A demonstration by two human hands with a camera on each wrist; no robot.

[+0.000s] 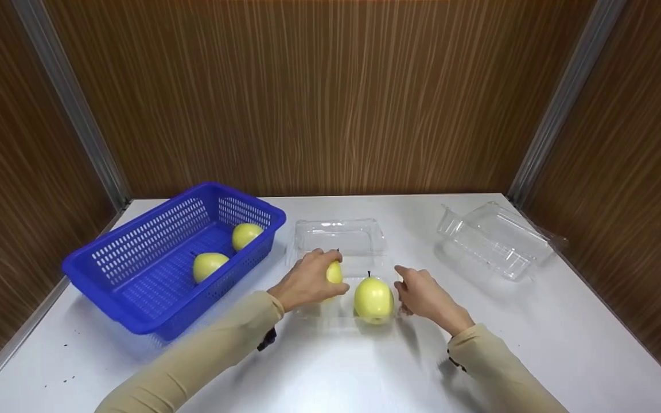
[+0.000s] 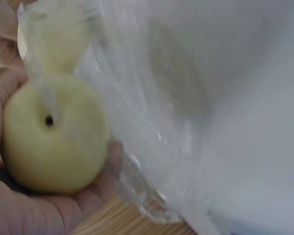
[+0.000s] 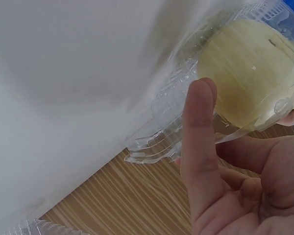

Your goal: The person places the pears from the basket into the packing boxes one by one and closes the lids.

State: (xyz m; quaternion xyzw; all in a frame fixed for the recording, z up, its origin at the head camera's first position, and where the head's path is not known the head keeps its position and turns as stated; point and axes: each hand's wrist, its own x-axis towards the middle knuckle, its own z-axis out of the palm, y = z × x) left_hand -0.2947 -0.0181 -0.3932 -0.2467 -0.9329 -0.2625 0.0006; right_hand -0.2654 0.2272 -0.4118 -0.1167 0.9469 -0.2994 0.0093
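Note:
A clear plastic clamshell container (image 1: 340, 236) lies open in the middle of the white table, its lid folded back away from me. My left hand (image 1: 310, 278) grips a round yellow pear (image 2: 54, 142) at the left part of the container. Beside it, a second yellow pear (image 1: 373, 299) sits in the container's right part, stem up. My right hand (image 1: 425, 295) is at the container's right side; its index finger (image 3: 201, 132) lies straight along the clear wall, with the thumb bent close to the rim. Part of the left-hand pear is hidden by the fingers.
On the left stands a blue plastic basket (image 1: 129, 281) with two more yellow pears (image 1: 209, 266) inside. Further clear plastic containers (image 1: 494, 238) lie at the back right. Wood-patterned panels (image 1: 319, 97) enclose the table (image 1: 330, 367) at the back and sides.

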